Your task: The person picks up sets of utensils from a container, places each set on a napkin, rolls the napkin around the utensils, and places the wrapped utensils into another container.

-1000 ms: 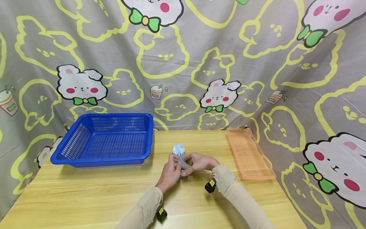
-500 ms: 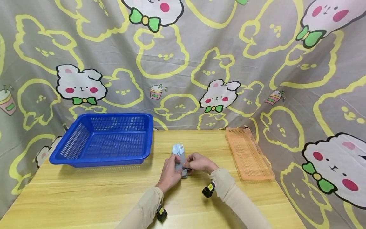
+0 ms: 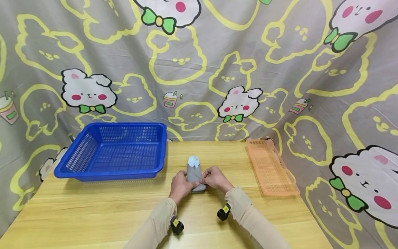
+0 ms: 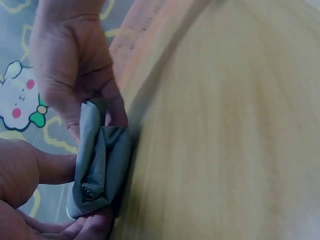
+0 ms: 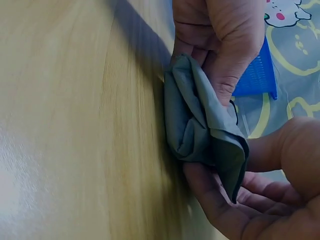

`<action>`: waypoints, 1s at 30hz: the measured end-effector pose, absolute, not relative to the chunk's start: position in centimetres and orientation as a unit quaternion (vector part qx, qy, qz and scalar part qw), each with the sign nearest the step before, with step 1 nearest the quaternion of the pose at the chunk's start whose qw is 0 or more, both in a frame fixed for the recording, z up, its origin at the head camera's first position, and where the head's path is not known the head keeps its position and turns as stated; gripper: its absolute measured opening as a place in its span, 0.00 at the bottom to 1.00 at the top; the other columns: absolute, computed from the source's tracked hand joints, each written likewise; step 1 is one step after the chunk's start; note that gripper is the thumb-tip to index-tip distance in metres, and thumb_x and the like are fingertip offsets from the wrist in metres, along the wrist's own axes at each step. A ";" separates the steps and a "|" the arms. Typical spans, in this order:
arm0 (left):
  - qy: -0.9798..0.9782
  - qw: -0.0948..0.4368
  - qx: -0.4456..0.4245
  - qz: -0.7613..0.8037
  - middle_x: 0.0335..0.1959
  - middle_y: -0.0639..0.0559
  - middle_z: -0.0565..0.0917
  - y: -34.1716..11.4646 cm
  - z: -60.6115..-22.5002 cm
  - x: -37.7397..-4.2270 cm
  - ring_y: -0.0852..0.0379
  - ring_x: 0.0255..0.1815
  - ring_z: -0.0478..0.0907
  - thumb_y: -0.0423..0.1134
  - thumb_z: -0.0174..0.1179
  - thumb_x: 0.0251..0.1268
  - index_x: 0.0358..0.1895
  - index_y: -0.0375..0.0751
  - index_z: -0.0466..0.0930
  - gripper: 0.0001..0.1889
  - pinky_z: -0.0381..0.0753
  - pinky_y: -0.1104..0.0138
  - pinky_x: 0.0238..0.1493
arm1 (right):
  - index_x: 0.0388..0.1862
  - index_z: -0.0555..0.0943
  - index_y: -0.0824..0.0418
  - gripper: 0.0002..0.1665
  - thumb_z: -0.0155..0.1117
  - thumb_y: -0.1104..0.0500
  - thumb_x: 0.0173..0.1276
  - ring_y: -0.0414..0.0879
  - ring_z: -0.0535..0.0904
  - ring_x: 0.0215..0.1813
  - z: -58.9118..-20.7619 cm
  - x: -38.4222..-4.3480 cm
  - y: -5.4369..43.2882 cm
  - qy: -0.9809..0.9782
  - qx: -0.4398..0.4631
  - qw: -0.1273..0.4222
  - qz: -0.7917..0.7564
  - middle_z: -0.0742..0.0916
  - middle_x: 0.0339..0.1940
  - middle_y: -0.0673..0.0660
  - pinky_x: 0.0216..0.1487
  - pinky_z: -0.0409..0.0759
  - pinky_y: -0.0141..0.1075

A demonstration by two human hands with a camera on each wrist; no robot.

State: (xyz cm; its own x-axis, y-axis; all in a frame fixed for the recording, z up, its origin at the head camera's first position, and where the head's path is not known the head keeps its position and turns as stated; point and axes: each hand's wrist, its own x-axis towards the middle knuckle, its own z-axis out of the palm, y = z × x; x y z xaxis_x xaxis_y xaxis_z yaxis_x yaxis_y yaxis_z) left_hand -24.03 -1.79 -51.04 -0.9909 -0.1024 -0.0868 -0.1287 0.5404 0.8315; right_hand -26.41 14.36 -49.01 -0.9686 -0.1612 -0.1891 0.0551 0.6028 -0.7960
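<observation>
A light blue spoon (image 3: 191,160) and fork (image 3: 196,160) stick out of the far end of a folded grey cloth (image 3: 194,174) on the table. Their handles are hidden inside it. My left hand (image 3: 181,186) holds the cloth's left side, thumb on top and fingers beneath. At the right side my right hand (image 3: 216,178) pinches the edge between thumb and fingers. Both wrist views show the near end of the cloth bundle (image 4: 100,160), its layers rolled over each other, with a loose flap between the right thumb and fingers in the right wrist view.
A blue perforated basket (image 3: 161,159) stands at the back left of the wooden table (image 3: 124,214). Along the right side lies a shallow orange basket (image 3: 270,169). A patterned curtain (image 3: 192,79) hangs behind and beside the table.
The cloth's right side has been folded over the cutlery, covering more of it. My left hand has shifted slightly left and nearer; the right hand has followed the cloth's edge.
</observation>
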 end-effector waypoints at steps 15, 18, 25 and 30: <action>0.771 0.099 -0.056 0.627 0.50 0.31 0.86 -2.8 -51.0 -24.2 0.50 0.45 0.84 0.32 0.74 0.55 0.54 0.28 0.70 0.27 0.83 0.64 0.43 | 0.32 0.82 0.67 0.05 0.71 0.69 0.59 0.37 0.75 0.25 -49.6 -26.2 14.1 0.866 -0.032 0.103 -0.489 0.83 0.21 0.50 0.26 0.69 0.27; 0.742 0.110 -0.037 0.661 0.53 0.30 0.85 -2.9 -51.1 -24.1 0.51 0.47 0.84 0.30 0.71 0.58 0.59 0.26 0.69 0.28 0.84 0.63 0.46 | 0.32 0.82 0.66 0.05 0.72 0.67 0.61 0.38 0.76 0.27 -49.0 -25.9 14.2 0.868 -0.039 0.094 -0.486 0.85 0.23 0.52 0.29 0.72 0.28; 0.672 0.141 0.018 0.726 0.59 0.30 0.81 -3.3 -49.4 -24.3 0.53 0.51 0.83 0.27 0.64 0.63 0.68 0.27 0.67 0.30 0.85 0.62 0.53 | 0.33 0.82 0.66 0.04 0.71 0.67 0.64 0.38 0.79 0.28 -46.0 -25.0 14.3 0.857 -0.074 0.065 -0.505 0.88 0.26 0.56 0.30 0.76 0.30; 0.639 0.148 0.066 0.752 0.64 0.31 0.78 -3.3 -48.0 -24.0 0.56 0.53 0.82 0.27 0.60 0.67 0.72 0.34 0.60 0.31 0.82 0.63 0.55 | 0.34 0.82 0.65 0.04 0.70 0.67 0.65 0.39 0.80 0.28 -43.7 -23.9 14.3 0.852 -0.104 0.039 -0.512 0.89 0.29 0.58 0.29 0.77 0.30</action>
State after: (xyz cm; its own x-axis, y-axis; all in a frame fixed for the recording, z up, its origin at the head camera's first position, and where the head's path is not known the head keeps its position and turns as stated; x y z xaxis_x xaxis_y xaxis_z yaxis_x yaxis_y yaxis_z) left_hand -23.97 -3.33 -47.96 -0.9475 0.3071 -0.0891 -0.1372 -0.1388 0.9808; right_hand -23.91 14.32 -43.71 -0.9753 -0.2175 0.0394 -0.1368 0.4539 -0.8805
